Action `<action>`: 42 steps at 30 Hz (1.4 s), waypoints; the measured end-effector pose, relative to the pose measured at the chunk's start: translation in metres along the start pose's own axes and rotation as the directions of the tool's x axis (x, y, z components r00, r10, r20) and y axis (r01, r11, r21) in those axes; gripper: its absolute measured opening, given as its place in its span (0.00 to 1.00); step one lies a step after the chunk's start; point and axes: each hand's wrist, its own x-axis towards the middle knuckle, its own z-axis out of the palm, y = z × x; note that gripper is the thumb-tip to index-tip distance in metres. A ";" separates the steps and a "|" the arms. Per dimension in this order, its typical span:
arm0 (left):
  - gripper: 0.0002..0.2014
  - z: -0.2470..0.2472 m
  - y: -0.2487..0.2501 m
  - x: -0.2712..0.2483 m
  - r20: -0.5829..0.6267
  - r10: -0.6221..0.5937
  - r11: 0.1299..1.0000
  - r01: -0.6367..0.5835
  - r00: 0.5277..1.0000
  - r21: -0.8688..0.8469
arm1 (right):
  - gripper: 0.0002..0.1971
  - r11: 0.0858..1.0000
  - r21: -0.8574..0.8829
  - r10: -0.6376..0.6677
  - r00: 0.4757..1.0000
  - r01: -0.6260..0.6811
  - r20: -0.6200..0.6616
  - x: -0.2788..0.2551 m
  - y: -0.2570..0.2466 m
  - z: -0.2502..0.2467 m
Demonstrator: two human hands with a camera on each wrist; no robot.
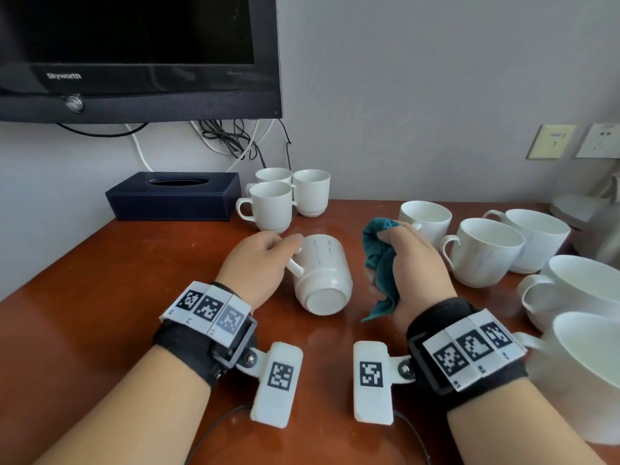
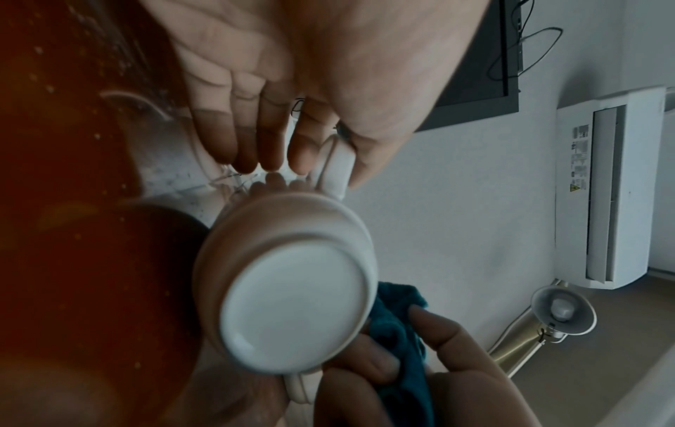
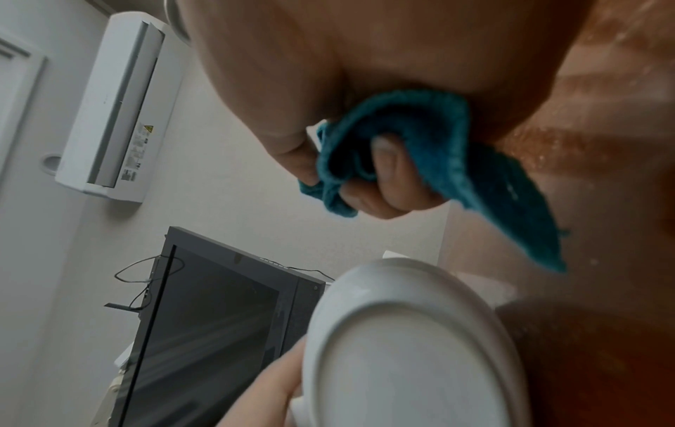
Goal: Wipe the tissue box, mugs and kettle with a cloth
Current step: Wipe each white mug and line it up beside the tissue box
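Observation:
A white mug (image 1: 322, 273) lies tipped on its side, base toward me, over the brown table (image 1: 100, 297). My left hand (image 1: 293, 246) pinches the mug's handle (image 2: 336, 167) between thumb and fingers. Just right of the mug, apart from it, my right hand (image 1: 391, 263) grips a bunched teal cloth (image 1: 372, 239). The right wrist view shows those fingers (image 3: 387, 173) curled into the cloth (image 3: 438, 138), with the mug base (image 3: 402, 361) below. A dark blue tissue box (image 1: 174, 196) stands at the back left. The grey kettle (image 1: 593, 229) is at the far right edge.
Three small white mugs (image 1: 271, 206) stand by the tissue box. Several larger white mugs (image 1: 483, 250) crowd the right side of the table, up to my right forearm. A television (image 1: 134, 55) hangs above, with cables (image 1: 231, 139) trailing below it. Wall sockets (image 1: 550, 140) sit at the right.

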 end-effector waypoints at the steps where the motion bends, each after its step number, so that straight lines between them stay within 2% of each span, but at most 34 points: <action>1: 0.20 0.001 0.000 0.000 0.001 0.001 1.000 -0.001 1.000 0.008 | 0.07 1.000 0.006 0.012 1.000 -0.012 -0.005 0.000 0.000 0.000; 5: 0.22 0.002 0.000 -0.001 0.054 0.000 1.000 0.001 0.999 -0.003 | 0.04 1.000 0.009 0.024 1.000 -0.024 -0.005 0.000 0.000 0.001; 8: 0.37 0.004 -0.003 -0.002 0.152 0.003 0.996 0.012 0.988 -0.093 | 0.04 1.000 0.003 0.026 1.000 -0.026 -0.014 0.000 0.001 0.001; 10: 0.43 0.005 -0.004 -0.002 0.225 0.027 0.991 0.003 0.974 -0.130 | 0.05 1.000 0.002 0.028 0.999 -0.028 -0.025 -0.001 0.001 0.001; 12: 0.47 0.005 -0.006 -0.001 0.297 0.068 0.989 -0.025 0.952 -0.147 | 0.05 1.000 -0.013 0.026 0.999 -0.027 -0.036 0.000 0.001 0.001; 17: 0.64 0.004 -0.012 0.002 0.426 0.146 0.984 -0.087 0.893 -0.156 | 0.08 1.000 -0.016 0.024 0.999 -0.025 -0.039 0.002 0.004 -0.001; 21: 0.65 0.003 -0.013 0.004 0.411 0.160 0.987 -0.147 0.898 -0.063 | 0.15 1.000 -0.001 -0.006 0.999 0.006 -0.035 0.003 0.005 -0.002; 28: 0.64 0.003 -0.015 0.005 0.325 0.213 0.976 -0.219 0.922 -0.017 | 0.04 0.990 -0.094 -0.108 0.994 0.107 0.001 0.002 0.005 -0.005; 31: 0.60 0.003 -0.015 0.006 0.296 0.241 0.966 -0.259 0.924 0.024 | 0.07 0.986 -0.106 -0.130 0.991 0.131 0.013 0.004 0.005 -0.006; 33: 0.58 0.002 -0.014 0.005 0.289 0.266 0.954 -0.293 0.920 0.057 | 0.10 0.981 -0.121 -0.152 0.988 0.153 0.017 0.005 0.006 -0.007; 36: 0.55 0.003 -0.010 0.001 0.300 0.298 0.938 -0.336 0.906 0.083 | 0.07 0.957 -0.174 -0.226 0.973 0.232 0.055 0.004 0.007 -0.009; 42: 0.51 0.002 0.000 -0.007 0.321 0.403 0.883 -0.456 0.857 0.108 | 0.08 0.910 -0.192 -0.347 0.928 0.368 0.135 0.004 0.005 -0.007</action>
